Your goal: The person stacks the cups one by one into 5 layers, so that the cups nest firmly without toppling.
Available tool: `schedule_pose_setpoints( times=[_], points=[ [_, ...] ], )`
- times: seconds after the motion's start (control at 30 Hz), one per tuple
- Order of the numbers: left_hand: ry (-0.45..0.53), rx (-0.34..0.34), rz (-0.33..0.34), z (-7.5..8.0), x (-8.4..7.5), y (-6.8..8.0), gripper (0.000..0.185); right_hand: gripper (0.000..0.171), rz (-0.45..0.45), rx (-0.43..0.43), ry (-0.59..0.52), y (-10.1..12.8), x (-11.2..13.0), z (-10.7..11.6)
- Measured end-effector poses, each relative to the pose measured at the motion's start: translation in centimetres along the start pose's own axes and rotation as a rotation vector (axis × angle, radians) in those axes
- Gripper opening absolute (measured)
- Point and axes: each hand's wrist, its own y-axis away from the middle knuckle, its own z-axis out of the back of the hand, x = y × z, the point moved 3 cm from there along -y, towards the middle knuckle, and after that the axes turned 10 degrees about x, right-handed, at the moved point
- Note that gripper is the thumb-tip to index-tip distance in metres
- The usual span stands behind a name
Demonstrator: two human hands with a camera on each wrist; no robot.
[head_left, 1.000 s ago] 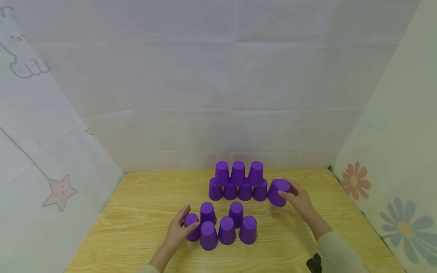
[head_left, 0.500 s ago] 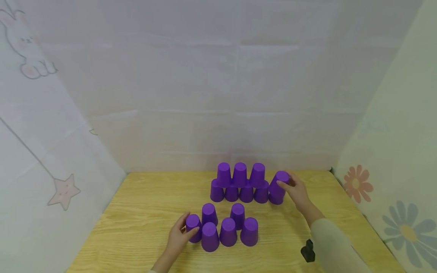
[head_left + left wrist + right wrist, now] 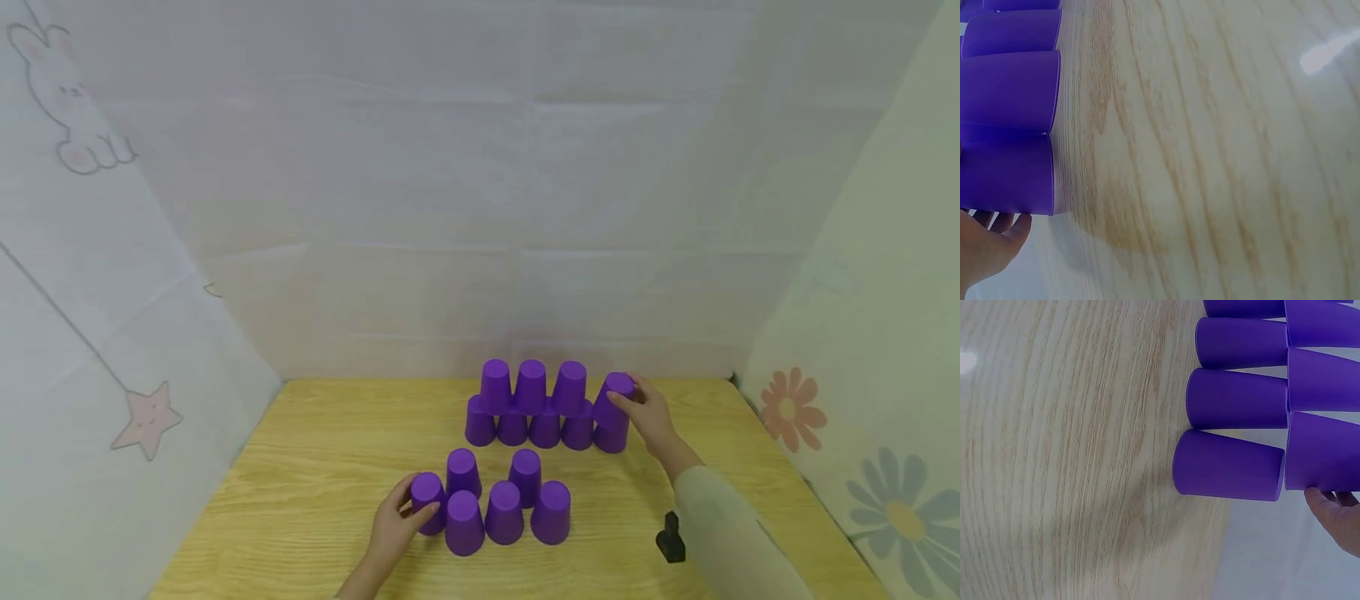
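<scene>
Lifted since before, right hand grips the raised cup; left hand curls round a front cup

Setting: probably a makeshift recording booth, not a lived-in room. Wooden table enclosed on three sides by pale sheets. Left sheet printed with a rabbit and star; right sheet with flowers. Room beyond hidden.
</scene>
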Motion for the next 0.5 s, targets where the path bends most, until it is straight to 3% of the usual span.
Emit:
schedule_pose_setpoints(
  times=[0.2, 0.5],
  points=[
    [0.021, 0.014, 0.003, -0.1, -0.1, 0.0, 0.049, 0.059, 0.035, -0.006, 0.012, -0.5, 0.3, 0.1],
    [0.005, 0.005, 0.031, 0.0, 0.1, 0.1, 0.05, 0.058, -0.062, 0.018, -0.007, -1.9, 0.2, 0.1]
  ],
)
